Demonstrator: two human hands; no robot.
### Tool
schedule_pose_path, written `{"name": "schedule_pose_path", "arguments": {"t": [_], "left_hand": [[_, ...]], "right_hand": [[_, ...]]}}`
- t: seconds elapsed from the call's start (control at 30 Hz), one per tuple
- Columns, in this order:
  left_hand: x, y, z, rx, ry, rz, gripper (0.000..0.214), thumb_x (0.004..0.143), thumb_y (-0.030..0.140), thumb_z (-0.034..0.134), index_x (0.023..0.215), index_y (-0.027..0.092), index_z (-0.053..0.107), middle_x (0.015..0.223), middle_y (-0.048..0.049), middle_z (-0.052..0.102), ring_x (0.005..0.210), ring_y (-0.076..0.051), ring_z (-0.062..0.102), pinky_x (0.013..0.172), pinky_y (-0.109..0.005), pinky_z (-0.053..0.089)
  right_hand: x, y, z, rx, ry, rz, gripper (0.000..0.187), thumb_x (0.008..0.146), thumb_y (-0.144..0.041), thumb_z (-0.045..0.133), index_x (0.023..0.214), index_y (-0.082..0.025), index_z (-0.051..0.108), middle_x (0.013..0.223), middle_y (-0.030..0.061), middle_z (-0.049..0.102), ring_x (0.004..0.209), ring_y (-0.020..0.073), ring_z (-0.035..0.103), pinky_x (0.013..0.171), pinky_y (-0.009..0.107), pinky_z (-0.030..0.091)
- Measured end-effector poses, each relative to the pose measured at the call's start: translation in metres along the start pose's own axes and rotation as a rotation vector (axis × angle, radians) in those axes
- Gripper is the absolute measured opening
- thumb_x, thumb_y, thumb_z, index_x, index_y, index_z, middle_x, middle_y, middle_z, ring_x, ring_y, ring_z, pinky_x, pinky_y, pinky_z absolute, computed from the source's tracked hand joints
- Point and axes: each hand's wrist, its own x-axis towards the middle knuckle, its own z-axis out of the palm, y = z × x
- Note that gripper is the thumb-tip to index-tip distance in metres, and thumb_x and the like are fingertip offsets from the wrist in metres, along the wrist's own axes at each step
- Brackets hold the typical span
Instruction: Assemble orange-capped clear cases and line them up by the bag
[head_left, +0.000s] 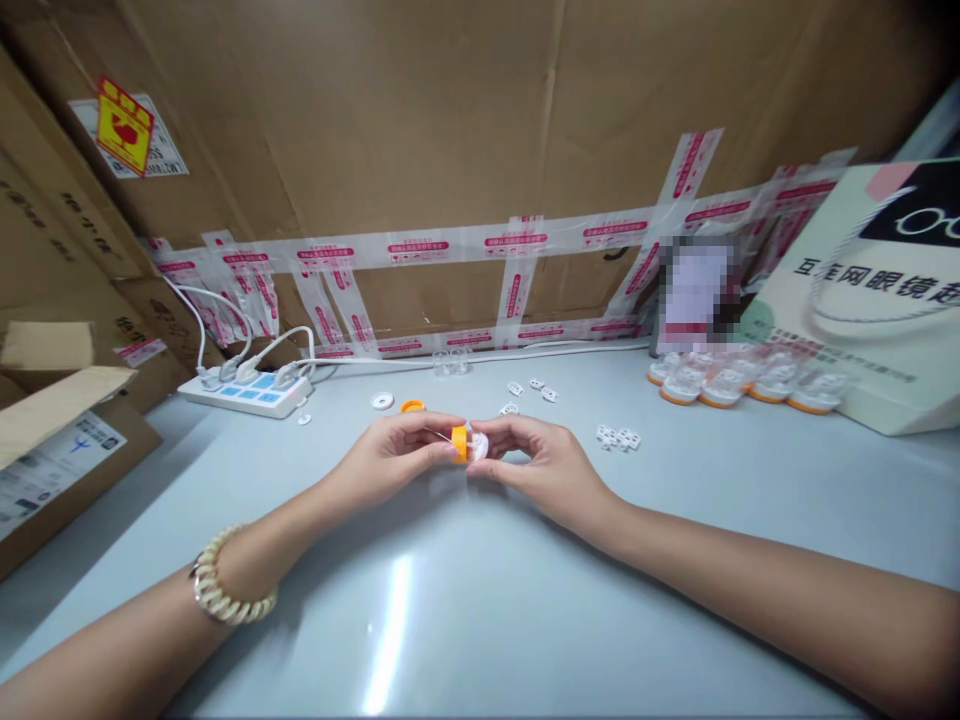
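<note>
My left hand point(409, 447) pinches a small orange plastic ring-shaped part point(459, 444) between thumb and fingers. Facing it, my right hand point(536, 455) grips a small round white plastic piece point(478, 447). The two parts meet or nearly meet; I cannot tell whether they are joined. Just beyond my left hand lies another orange ring point(412, 406), partly hidden by the fingers, with a white disc point(382, 401) to its left. Past my right hand are small white plates with holes point(550, 394), and more such pieces point(619, 437) lie to its right.
A white power strip point(251, 390) with plugs stands at the left, near an open carton point(67, 460). Clear cups point(451, 363) sit at the back. Several clear-topped units with orange bases point(724, 385) stand before a paper bag point(885, 300). A big cardboard box point(450, 130) closes off the back.
</note>
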Motion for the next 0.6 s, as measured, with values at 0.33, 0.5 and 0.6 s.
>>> {"name": "schedule_pose_path", "arguments": {"t": [0.33, 0.5, 0.6], "left_hand": [[-0.0014, 0.0050, 0.0061, 0.049, 0.027, -0.001, 0.024, 0.078, 0.023, 0.058, 0.099, 0.014, 0.065, 0.099, -0.0072, 0.069, 0.090, -0.017, 0.063, 0.082, -0.028, 0.048], [-0.0027, 0.0082, 0.0090, 0.124, 0.060, -0.035, 0.022, 0.078, 0.024, 0.057, 0.096, 0.015, 0.066, 0.096, -0.0066, 0.070, 0.089, -0.019, 0.063, 0.081, -0.030, 0.046], [-0.0032, 0.0095, 0.0101, 0.139, 0.075, -0.048, 0.023, 0.078, 0.025, 0.057, 0.097, 0.016, 0.066, 0.096, -0.0062, 0.070, 0.089, -0.019, 0.063, 0.081, -0.030, 0.046]], "right_hand": [[-0.0025, -0.0019, -0.0011, -0.075, -0.016, -0.091, 0.026, 0.066, -0.021, 0.070, 0.092, -0.021, 0.067, 0.080, 0.0009, 0.067, 0.073, 0.0133, 0.061, 0.057, 0.022, 0.051], [-0.0031, -0.0020, -0.0022, -0.135, -0.019, -0.156, 0.025, 0.069, -0.021, 0.069, 0.094, -0.021, 0.066, 0.080, 0.0009, 0.067, 0.074, 0.0131, 0.061, 0.055, 0.021, 0.051], [-0.0032, -0.0016, -0.0028, -0.162, -0.022, -0.196, 0.025, 0.069, -0.020, 0.069, 0.094, -0.020, 0.065, 0.080, 0.0008, 0.067, 0.074, 0.0127, 0.061, 0.056, 0.021, 0.051]]}}
